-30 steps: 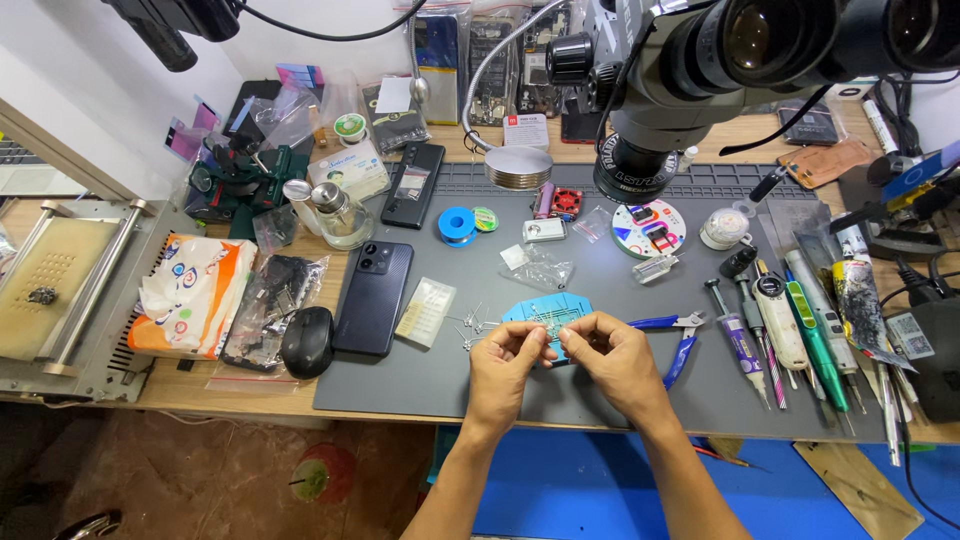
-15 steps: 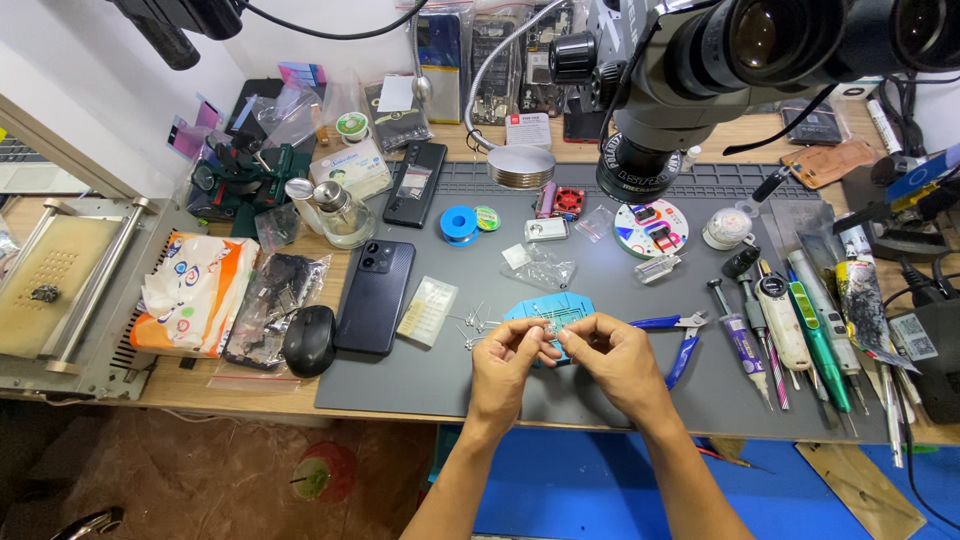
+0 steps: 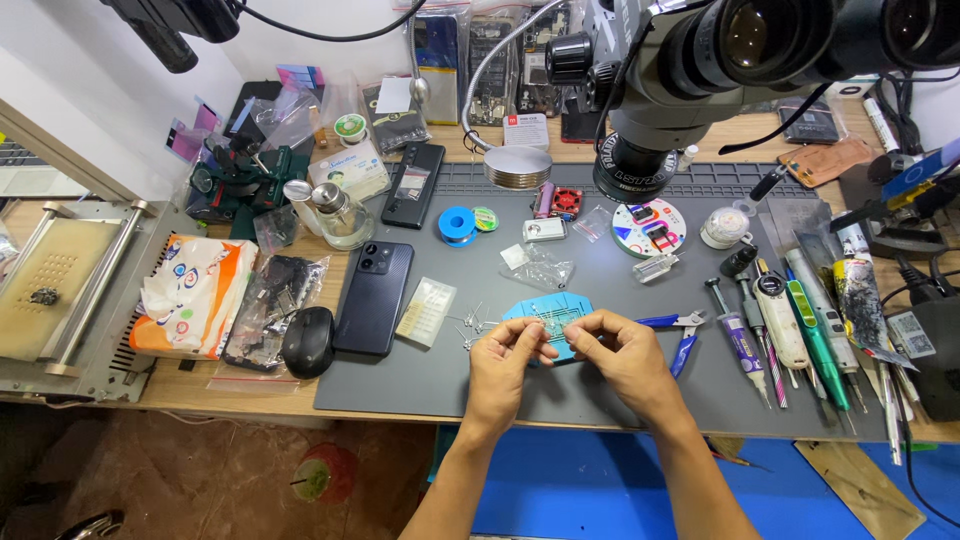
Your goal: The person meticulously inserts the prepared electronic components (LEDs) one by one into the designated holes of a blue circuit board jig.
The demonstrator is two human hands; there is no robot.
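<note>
Both hands pinch something tiny, can't tell what, over blue holder plate (image 3: 548, 312): left hand (image 3: 508, 362), right hand (image 3: 622, 352). Blue-handled pliers (image 3: 682, 330) at 3 o'clock.

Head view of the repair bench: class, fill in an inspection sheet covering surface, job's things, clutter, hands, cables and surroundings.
Surface: grey work mat on a wooden desk.
Job's things: blue round-edged holder lies on the mat; something very small is pinched over it, too small to tell.
Clutter: dark phone face down, black mouse, blue tape roll, blue-handled pliers, row of pen-like tools at the right.
Hands: left hand and right hand meet fingertip to fingertip above the holder; each grip looks closed on the small part.
Cables: black cable along the wall; more at far right.
Surroundings: microscope head overhead, metal-framed device at left, blue floor mat below.
</note>
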